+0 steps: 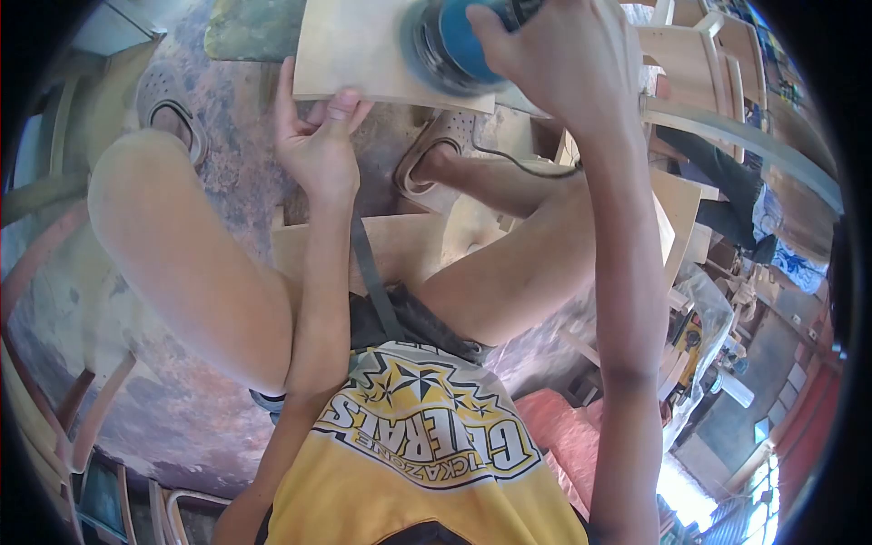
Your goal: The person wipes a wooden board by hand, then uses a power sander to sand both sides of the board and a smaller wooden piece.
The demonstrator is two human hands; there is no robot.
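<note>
The left hand (318, 150) pinches the near edge of the flat pale wooden board (354, 50), out past the knees (182, 263). The right hand (554, 54) wraps tight around the round blue power sander (450, 45) on it. It looks best to press flat and hold the board firm.

Both arms reach forward and down from the shoulders, the left forearm (318, 300) running close to the body's midline and the right forearm (627, 254) held straighter, out to the side. The left hand (318, 154) is pinched closed, thumb (343, 107) pressing on top and fingers tucked beneath. The right hand (554, 64) is curled palm-down in a firm grip (its fingertips are hidden).
</note>
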